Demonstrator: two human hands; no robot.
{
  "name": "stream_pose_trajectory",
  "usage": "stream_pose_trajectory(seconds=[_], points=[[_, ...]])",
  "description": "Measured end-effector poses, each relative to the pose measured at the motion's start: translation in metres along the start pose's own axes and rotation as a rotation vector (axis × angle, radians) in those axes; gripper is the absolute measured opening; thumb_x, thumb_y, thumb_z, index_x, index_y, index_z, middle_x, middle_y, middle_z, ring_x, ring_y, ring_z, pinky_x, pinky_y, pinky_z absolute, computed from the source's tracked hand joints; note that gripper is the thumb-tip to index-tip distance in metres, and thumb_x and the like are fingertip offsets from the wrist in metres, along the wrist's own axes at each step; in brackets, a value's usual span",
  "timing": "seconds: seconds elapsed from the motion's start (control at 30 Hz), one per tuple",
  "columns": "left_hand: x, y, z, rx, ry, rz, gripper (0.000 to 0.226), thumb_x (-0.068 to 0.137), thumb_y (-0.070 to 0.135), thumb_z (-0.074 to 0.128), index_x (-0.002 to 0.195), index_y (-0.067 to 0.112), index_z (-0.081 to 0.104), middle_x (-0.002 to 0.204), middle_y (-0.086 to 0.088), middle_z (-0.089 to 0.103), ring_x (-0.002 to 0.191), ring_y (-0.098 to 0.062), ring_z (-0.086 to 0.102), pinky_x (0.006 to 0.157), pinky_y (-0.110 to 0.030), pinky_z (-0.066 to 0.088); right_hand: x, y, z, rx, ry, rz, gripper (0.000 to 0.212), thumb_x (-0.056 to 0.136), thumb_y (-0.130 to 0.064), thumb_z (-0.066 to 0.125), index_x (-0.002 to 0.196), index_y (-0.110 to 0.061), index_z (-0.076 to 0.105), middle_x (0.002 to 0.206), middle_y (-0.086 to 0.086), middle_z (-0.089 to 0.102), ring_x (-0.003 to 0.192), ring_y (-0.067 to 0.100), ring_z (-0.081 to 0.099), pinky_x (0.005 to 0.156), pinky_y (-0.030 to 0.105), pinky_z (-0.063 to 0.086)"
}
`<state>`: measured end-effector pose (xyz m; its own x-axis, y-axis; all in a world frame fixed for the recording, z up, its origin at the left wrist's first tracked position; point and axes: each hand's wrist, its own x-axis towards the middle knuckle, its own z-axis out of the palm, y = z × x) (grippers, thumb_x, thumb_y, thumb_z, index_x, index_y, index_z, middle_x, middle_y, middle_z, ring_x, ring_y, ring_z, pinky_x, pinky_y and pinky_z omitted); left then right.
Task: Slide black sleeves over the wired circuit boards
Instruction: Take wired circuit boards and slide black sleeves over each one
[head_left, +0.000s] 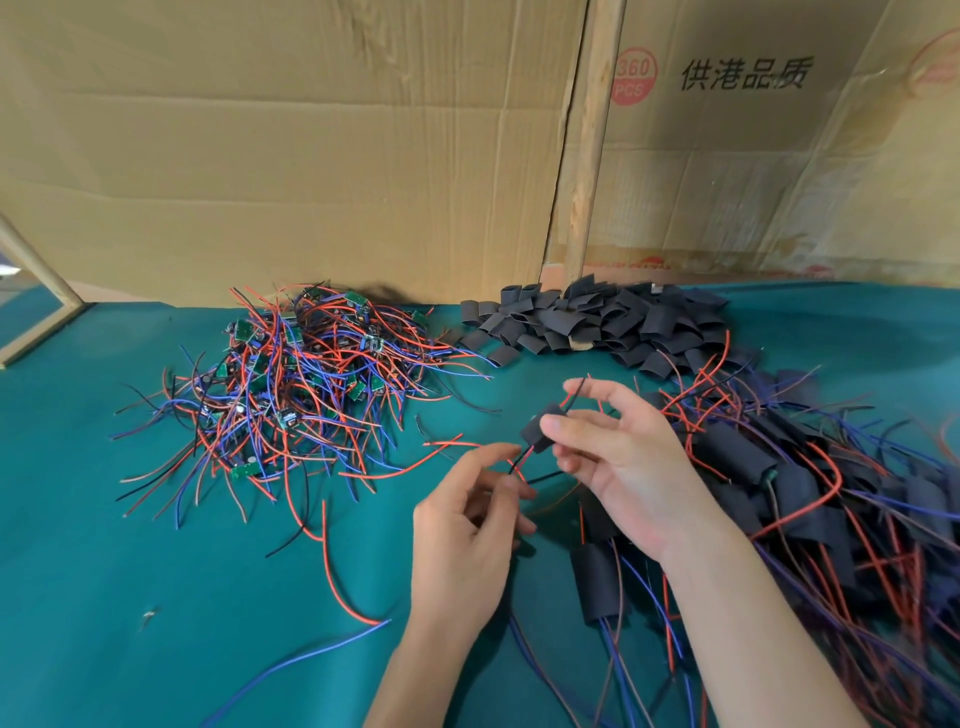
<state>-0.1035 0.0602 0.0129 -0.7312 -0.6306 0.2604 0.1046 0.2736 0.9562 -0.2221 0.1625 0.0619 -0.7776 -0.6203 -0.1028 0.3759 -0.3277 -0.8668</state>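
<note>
The left hand (470, 512) pinches the thin red and black wires (521, 464) between thumb and fingertips, its other fingers loosely curled, just below the short black tube sleeve (539, 427) that the right hand (615, 467) holds between thumb and forefinger, the remaining fingers fanned open. The sleeve sits on the wires between the two hands, held above the teal cloth table (104, 545); whether a board is already inside it cannot be told.

To the far left lies the tangled heap of small green circuit boards with red, blue and black wires (291, 384), still bare. Behind, at centre, is the pile of loose black sleeves (597, 322), and at right the spread of sleeved boards (810, 483), against brown cardboard walls (311, 156).

The likely trouble: pulling the wires too hard could strain the solder joints, or the board's corner could catch on the soft sleeve's mouth and crumple it. A slack pinch would let the wires slip.

The left wrist rises from below, palm turned inward; the right forearm comes in diagonally from the lower right, palm facing left.
</note>
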Motion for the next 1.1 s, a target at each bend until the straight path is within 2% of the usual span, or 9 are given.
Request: stream_pose_trajectory(seconds=[0.1,0.27,0.33,0.47,0.6,0.67,0.8,0.97,1.1], points=[[0.0,0.002,0.0,-0.006,-0.02,-0.001,0.038,0.098,0.004,0.057,0.102,0.041,0.063,0.085,0.0,0.075,0.061,-0.019,0.071,0.056,-0.033,0.058,0.0,0.001,0.0,0.002,-0.016,0.044,0.071,0.055,-0.007,0.086,0.121,-0.008,0.06,0.091,0.018,0.069,0.062,0.018,0.062,0.057,0.023,0.051],[0.0,0.003,-0.001,-0.046,-0.016,-0.039,0.035,0.098,0.005,0.06,0.107,0.038,0.057,0.083,-0.001,0.077,0.063,-0.019,0.073,0.054,-0.026,0.055,-0.005,0.006,0.002,-0.332,-0.151,0.009,0.025,0.076,0.004,0.079,0.099,-0.005,0.076,0.086,0.013,0.076,0.068,0.017,0.065,0.058,0.021,0.048],[0.0,0.003,-0.001,-0.091,0.004,-0.054,0.034,0.096,0.002,0.062,0.107,0.035,0.058,0.082,-0.003,0.076,0.067,-0.022,0.074,0.056,-0.027,0.056,-0.005,0.008,0.004,-0.374,-0.139,-0.005,0.018,0.079,0.006,0.077,0.091,-0.008,0.079,0.083,0.014,0.076,0.065,0.016,0.063,0.057,0.02,0.048],[0.003,0.002,-0.002,-0.253,-0.003,-0.089,0.028,0.093,-0.006,0.062,0.113,0.014,0.058,0.088,-0.009,0.073,0.081,-0.026,0.075,0.072,-0.029,0.06,-0.002,0.009,0.002,-0.331,-0.069,-0.055,0.017,0.079,0.008,0.077,0.084,-0.009,0.079,0.077,0.015,0.074,0.058,0.016,0.058,0.054,0.02,0.045],[0.003,0.0,-0.001,-0.302,-0.097,-0.175,0.038,0.08,0.003,0.068,0.116,0.014,0.061,0.101,-0.005,0.073,0.097,-0.024,0.073,0.089,-0.032,0.058,0.001,0.006,-0.001,-0.152,0.006,-0.111,0.021,0.075,0.008,0.077,0.077,-0.012,0.081,0.072,0.01,0.07,0.052,0.013,0.054,0.052,0.019,0.045],[0.002,0.0,0.001,-0.297,-0.106,-0.191,0.03,0.082,0.001,0.071,0.109,0.01,0.064,0.095,-0.01,0.073,0.087,-0.029,0.075,0.081,-0.034,0.061,0.002,0.004,-0.003,-0.044,0.029,-0.131,0.015,0.068,0.002,0.078,0.077,-0.011,0.08,0.071,0.01,0.067,0.052,0.013,0.052,0.053,0.019,0.044],[0.003,-0.002,-0.001,-0.332,-0.078,-0.204,0.013,0.091,-0.006,0.066,0.1,0.003,0.067,0.078,-0.01,0.073,0.066,-0.021,0.072,0.059,-0.024,0.056,0.003,0.001,-0.008,0.011,0.0,-0.145,0.016,0.065,-0.006,0.078,0.079,-0.013,0.081,0.073,0.009,0.068,0.055,0.013,0.052,0.055,0.019,0.045],[0.003,-0.004,-0.001,-0.22,-0.142,-0.127,0.026,0.098,-0.003,0.058,0.104,0.017,0.073,0.084,-0.009,0.076,0.067,-0.016,0.071,0.057,-0.021,0.052,0.002,0.009,-0.009,-0.31,-0.101,-0.1,0.022,0.071,-0.002,0.085,0.091,-0.011,0.08,0.083,0.012,0.075,0.065,0.013,0.059,0.06,0.022,0.047],[0.003,-0.005,-0.002,-0.206,-0.167,-0.104,0.035,0.102,-0.002,0.051,0.11,0.024,0.072,0.088,-0.008,0.076,0.07,-0.018,0.071,0.058,-0.022,0.051,0.001,0.009,-0.011,-0.35,-0.142,-0.113,0.026,0.072,-0.004,0.084,0.097,-0.01,0.078,0.095,0.016,0.077,0.072,0.014,0.065,0.061,0.021,0.05]])
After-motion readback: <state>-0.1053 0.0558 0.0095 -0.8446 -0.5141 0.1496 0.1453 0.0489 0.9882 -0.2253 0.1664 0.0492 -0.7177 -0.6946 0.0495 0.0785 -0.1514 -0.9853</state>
